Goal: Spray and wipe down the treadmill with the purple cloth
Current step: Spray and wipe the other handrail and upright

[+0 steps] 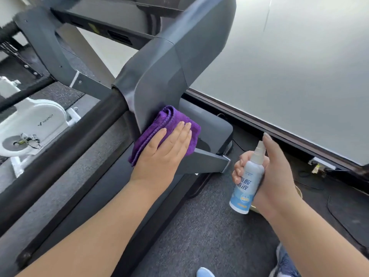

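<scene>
Pressing folded purple microfibre cloth (165,132) flat against dark grey treadmill upright (157,80) base: left hand (161,154), fingers straight. Right hand (265,172) grip clenched round white-blue spray bottle (248,180), index finger on nozzle.

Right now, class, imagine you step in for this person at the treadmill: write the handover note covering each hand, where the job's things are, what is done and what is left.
Left hand: flat, fingers straight, pressing the folded purple cloth against the lower part of the treadmill's grey upright, just above its base.
Right hand: grip closed round the spray bottle, held upright beside the treadmill base, index finger raised by the nozzle, not spraying at anything visible.
Done: wiping is under way on this upright; how much was sprayed or wiped cannot be told.
Left: probably the rest of the upright, the handrail, console and deck.
</scene>
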